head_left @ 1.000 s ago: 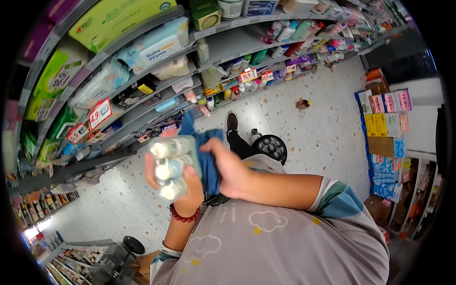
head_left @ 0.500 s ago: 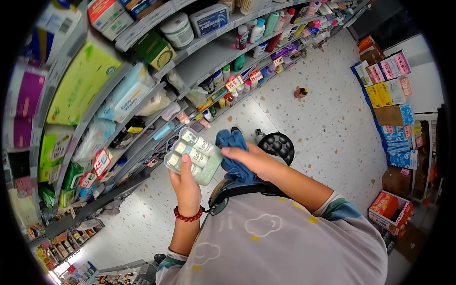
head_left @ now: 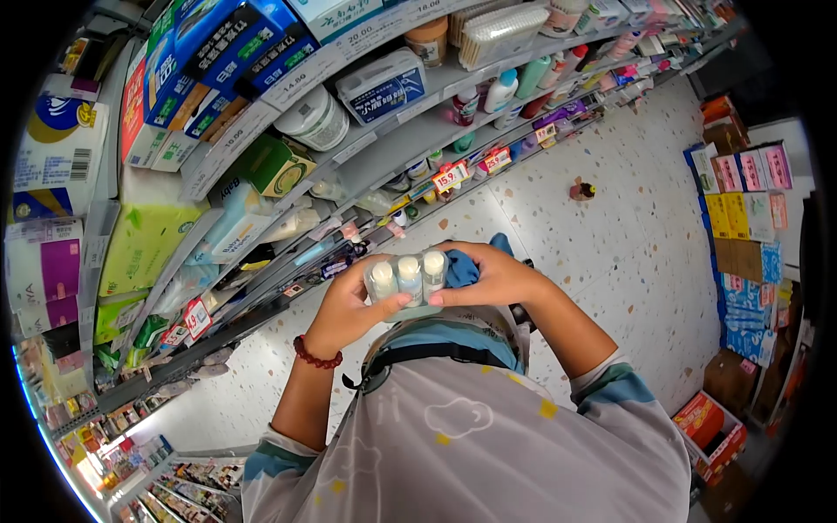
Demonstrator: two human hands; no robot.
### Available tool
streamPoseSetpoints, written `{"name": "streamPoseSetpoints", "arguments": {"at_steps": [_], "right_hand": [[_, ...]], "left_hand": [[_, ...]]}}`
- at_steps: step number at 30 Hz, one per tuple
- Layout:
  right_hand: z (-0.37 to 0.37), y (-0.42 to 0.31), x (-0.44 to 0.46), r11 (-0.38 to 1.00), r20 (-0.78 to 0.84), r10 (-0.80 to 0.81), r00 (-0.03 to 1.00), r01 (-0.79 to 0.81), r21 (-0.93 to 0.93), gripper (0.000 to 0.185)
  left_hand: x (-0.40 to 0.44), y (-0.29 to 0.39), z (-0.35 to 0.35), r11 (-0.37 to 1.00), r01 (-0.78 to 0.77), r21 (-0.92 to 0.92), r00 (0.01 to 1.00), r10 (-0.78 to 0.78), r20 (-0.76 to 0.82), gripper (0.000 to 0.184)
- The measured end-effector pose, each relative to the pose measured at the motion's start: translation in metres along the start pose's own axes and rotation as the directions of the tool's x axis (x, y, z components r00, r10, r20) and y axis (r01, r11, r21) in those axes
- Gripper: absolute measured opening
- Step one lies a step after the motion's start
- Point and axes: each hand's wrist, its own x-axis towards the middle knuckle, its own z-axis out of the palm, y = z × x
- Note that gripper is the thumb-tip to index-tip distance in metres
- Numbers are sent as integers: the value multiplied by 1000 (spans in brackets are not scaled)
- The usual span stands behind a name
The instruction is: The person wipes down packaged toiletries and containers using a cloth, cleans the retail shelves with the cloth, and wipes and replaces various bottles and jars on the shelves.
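Note:
A clear case of travel bottles is held upright between my two hands, in front of my waist. Three white-capped bottles show through its top. My left hand wraps the case's left side, its thumb across the front. On the right side, my right hand grips the case with its thumb at the lower corner. A crumpled blue cloth is bunched in that same right hand, against the case. The fingers behind the case are hidden.
Store shelves with toiletries, tissue packs and price tags run along the left and top. A black round stool lies mostly hidden behind my right arm. Stacked boxes and a red carton stand at right on the speckled floor.
The bottle case has turned from tilted, label side up, to upright with caps toward me. My right hand has moved from wiping distance at its base onto its right side, cloth still held.

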Motion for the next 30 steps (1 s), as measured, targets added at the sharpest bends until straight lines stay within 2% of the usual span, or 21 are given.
{"name": "streamPoseSetpoints", "arguments": {"at_steps": [2, 3, 4, 5, 6, 7, 8, 10, 13, 16, 17, 19, 22, 23, 25, 27, 28, 30], "right_hand": [[-4, 2, 4, 985, -18, 107, 994, -104, 135, 54], [-5, 8, 7, 970, -32, 113, 993, -103, 220, 51], [-6, 13, 7, 971, -21, 111, 994, -104, 217, 51], [-5, 16, 7, 936, -91, 158, 983, -120, 331, 50], [-5, 21, 6, 889, -155, 213, 965, -126, 440, 50], [-7, 28, 4, 874, -199, 263, 944, -146, 463, 47], [-9, 31, 1, 877, -189, 262, 946, -151, 456, 47], [-11, 31, -4, 845, -230, 320, 919, -167, 509, 45], [-13, 34, -13, 837, -234, 363, 902, -205, 507, 44], [-16, 37, -15, 851, -248, 373, 894, -224, 475, 45], [-17, 36, -15, 851, -244, 373, 895, -226, 474, 44], [-20, 32, -16, 858, -234, 356, 905, -217, 466, 43], [-28, 32, -19, 856, -238, 373, 897, -234, 461, 43], [-30, 29, -20, 858, -256, 367, 894, -219, 465, 43], [-34, 20, -22, 864, -278, 354, 893, -198, 463, 43], [-41, 9, -27, 888, -322, 298, 899, -138, 439, 45], [-45, 0, -31, 892, -333, 292, 897, -131, 432, 45], [-55, -25, -40, 972, -456, 89, 886, 24, 235, 48]], "left_hand": [[8, 1, 2, 981, 48, -188, 998, -56, -39, 49], [16, 0, 6, 976, -64, -210, 992, 38, -124, 51], [23, -1, 7, 975, -67, -210, 990, 39, -135, 51], [30, -3, 7, 976, -61, -210, 926, -23, -376, 55], [37, -8, 6, 975, -57, -213, 802, -83, -592, 58], [47, -23, 3, 993, -23, -113, 713, -63, -699, 71], [55, -37, 0, 993, -28, -117, 705, -63, -707, 71], [72, -52, -3, 994, 96, 48, 589, -18, -808, 78], [98, -78, -19, 992, 102, 76, 546, 8, -838, 83], [121, -84, -39, 960, 224, 169, 446, 53, -893, 67], [124, -74, -44, 923, 347, 168, 497, -29, -867, 55], [126, -66, -49, 879, 446, 172, 531, -105, -841, 44], [117, -73, -48, 940, 236, 248, 571, 72, -818, 33], [113, -76, -42, 840, 288, 459, 550, 247, -798, 36], [105, -67, -28, 693, 338, 637, 533, 417, -736, 40], [90, -50, -10, 663, 139, 735, 500, 594, -631, 37], [78, -51, -5, 700, 211, 682, 613, 449, -650, 42], [61, -57, 0, 626, 142, 767, 682, 500, -534, 48]]}}
